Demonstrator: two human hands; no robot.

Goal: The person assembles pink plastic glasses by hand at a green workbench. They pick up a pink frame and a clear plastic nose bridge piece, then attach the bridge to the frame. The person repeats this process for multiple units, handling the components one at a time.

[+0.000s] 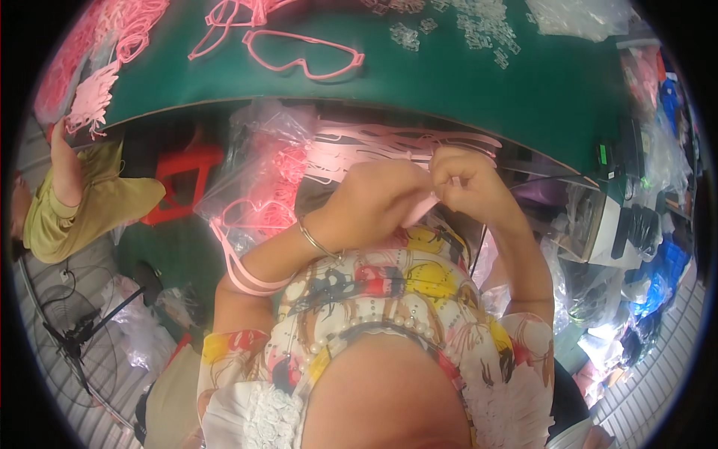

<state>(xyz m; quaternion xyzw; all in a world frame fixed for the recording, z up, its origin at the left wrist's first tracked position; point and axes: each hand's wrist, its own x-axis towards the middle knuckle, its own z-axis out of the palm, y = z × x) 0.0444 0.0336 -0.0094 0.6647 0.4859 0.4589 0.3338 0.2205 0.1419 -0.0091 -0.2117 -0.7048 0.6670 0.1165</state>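
Note:
My left hand is closed around a flat pink strap, whose end shows below the fingers. Right beside it my right hand is closed in a pinch at the same strap; the fingertips hide any small part there. A pink goggle frame hangs by my left forearm, and its band loops round the arm. Beyond my hands, a bundle of long pink straps lies below the table edge. A clear plastic bag holding pink pieces is left of them.
On the green table lie another pink goggle frame, small clear plastic buckles and a clear bag. At the left are a pink pile, another person's arm, a red stool and a fan.

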